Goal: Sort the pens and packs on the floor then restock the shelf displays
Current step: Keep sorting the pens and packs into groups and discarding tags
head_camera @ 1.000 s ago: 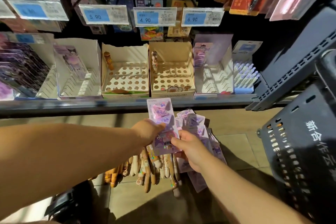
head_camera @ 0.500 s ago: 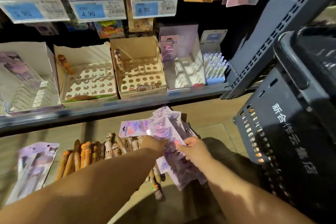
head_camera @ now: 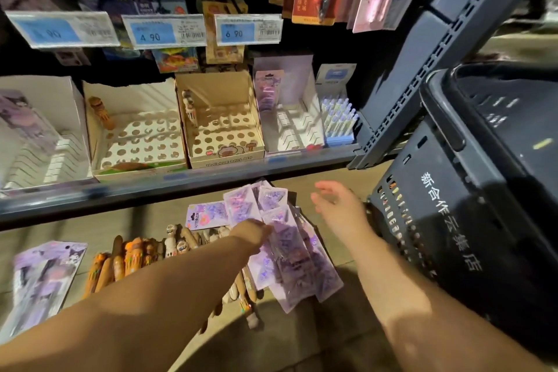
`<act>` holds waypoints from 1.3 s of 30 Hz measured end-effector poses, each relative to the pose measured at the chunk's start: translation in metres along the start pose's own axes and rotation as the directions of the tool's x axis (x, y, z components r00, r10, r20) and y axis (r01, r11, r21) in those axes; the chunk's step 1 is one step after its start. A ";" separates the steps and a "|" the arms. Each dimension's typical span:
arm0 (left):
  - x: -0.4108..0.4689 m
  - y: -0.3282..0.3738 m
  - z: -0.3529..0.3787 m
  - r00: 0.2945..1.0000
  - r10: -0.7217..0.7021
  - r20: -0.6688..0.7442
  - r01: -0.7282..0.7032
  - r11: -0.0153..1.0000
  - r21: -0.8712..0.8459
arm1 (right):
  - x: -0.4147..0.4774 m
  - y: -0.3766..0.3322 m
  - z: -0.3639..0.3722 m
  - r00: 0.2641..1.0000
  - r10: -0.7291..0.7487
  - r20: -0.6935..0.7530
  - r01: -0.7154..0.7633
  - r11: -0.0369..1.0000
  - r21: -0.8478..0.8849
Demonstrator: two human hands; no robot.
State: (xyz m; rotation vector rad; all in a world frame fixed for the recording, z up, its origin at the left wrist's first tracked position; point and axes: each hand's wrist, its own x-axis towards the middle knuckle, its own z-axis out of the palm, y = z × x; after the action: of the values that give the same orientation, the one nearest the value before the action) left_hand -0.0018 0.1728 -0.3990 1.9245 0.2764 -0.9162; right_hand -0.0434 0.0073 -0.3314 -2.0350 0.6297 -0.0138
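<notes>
A fan of purple blister packs (head_camera: 283,238) hangs low over the floor, gripped by my left hand (head_camera: 252,232). My right hand (head_camera: 338,205) is just to the right of the packs, fingers spread, holding nothing. Several brown and orange novelty pens (head_camera: 133,254) lie in a row on the floor to the left. A larger purple pack (head_camera: 45,278) lies at the far left. On the shelf stand two hole-grid pen display boxes (head_camera: 142,142) (head_camera: 223,133), each holding one pen, and a purple pack display (head_camera: 287,112) holding one pack.
A dark plastic basket (head_camera: 471,205) with white characters stands close on the right. The shelf's front edge (head_camera: 169,187) runs above the floor items. A white slotted display (head_camera: 39,136) sits far left, blue-capped pens (head_camera: 338,121) far right. Price tags hang above.
My right hand has let go of the packs and moved off to the right, opening. My left hand keeps the packs. The view has shifted so more floor at the left shows.
</notes>
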 end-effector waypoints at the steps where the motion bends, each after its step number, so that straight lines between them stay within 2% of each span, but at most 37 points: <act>1: -0.002 0.005 0.001 1.000 0.016 -0.010 -0.016 1.000 -0.008 | -0.003 -0.016 -0.017 0.997 -0.058 -0.044 0.058 0.998 -0.002; 3: -0.009 0.018 0.004 0.999 0.048 -0.009 -0.048 0.999 -0.023 | -0.010 -0.048 -0.058 0.964 -0.192 -0.184 0.189 0.981 -0.036; 5: -0.020 0.033 0.011 0.993 0.109 0.042 -0.107 0.993 -0.050 | -0.023 -0.076 -0.104 0.891 -0.330 -0.311 0.288 0.942 -0.173; 6: -0.026 0.041 0.015 0.988 0.137 0.070 -0.131 0.988 -0.086 | -0.029 -0.084 -0.127 0.856 -0.375 -0.356 0.292 0.919 -0.266; 7: -0.032 0.048 0.019 0.983 0.160 0.087 -0.150 0.981 -0.120 | -0.034 -0.089 -0.149 0.830 -0.400 -0.389 0.257 0.893 -0.370; 9: -0.047 0.063 0.027 0.973 0.203 0.113 -0.186 0.972 -0.143 | -0.040 -0.082 -0.188 0.830 -0.368 -0.419 0.057 0.804 -0.592; 11: -0.062 0.075 0.038 0.957 0.243 0.158 -0.216 0.962 -0.165 | -0.044 -0.065 -0.211 0.902 -0.157 -0.401 -0.168 0.729 -0.664; 12: -0.070 0.081 0.045 0.948 0.257 0.187 -0.223 0.957 -0.183 | -0.041 -0.051 -0.217 0.929 -0.034 -0.369 -0.241 0.700 -0.673; 14: -0.088 0.091 0.057 0.927 0.297 0.229 -0.244 0.942 -0.232 | -0.037 -0.035 -0.223 0.963 0.082 -0.256 -0.235 0.719 -0.655; 17: -0.112 0.103 0.071 0.889 0.371 0.270 -0.297 0.913 -0.279 | -0.048 -0.044 -0.221 0.985 0.111 -0.130 -0.155 0.899 -0.409; 18: -0.118 0.107 0.075 0.873 0.394 0.287 -0.310 0.903 -0.297 | -0.054 -0.044 -0.219 0.986 0.127 -0.108 -0.156 0.929 -0.335; 21: -0.138 0.119 0.082 0.834 0.458 0.307 -0.356 0.872 -0.334 | -0.081 -0.044 -0.198 0.988 0.145 0.043 -0.134 0.970 -0.202; 23: -0.145 0.126 0.085 0.823 0.482 0.300 -0.390 0.864 -0.320 | -0.088 -0.038 -0.180 0.993 0.080 0.090 -0.067 0.987 -0.146; 26: -0.142 0.131 0.084 0.857 0.455 0.243 -0.394 0.882 -0.259 | -0.094 -0.034 -0.147 0.993 0.065 0.096 -0.063 0.998 -0.025; 30: -0.124 0.116 0.075 0.953 0.297 0.055 -0.273 0.925 -0.266 | -0.102 -0.034 -0.108 0.964 0.157 0.213 -0.150 0.988 -0.047; 33: -0.109 0.089 0.066 0.966 0.253 -0.058 -0.260 0.940 -0.219 | -0.098 -0.019 -0.090 0.943 0.194 0.270 -0.177 0.980 -0.086; 36: -0.101 0.064 0.056 0.966 0.231 -0.116 -0.252 0.939 -0.232 | -0.084 0.006 -0.090 0.960 0.186 0.210 -0.126 0.955 -0.270; 39: -0.098 0.045 0.046 0.966 0.231 -0.119 -0.250 0.952 -0.177 | -0.063 0.026 -0.108 0.953 0.288 0.088 -0.230 0.886 -0.402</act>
State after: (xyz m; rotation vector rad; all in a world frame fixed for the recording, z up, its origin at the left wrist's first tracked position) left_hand -0.0676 0.1285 -0.3133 1.7802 0.1741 -0.6131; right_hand -0.1368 -0.0629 -0.2797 -2.2850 0.8608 0.4501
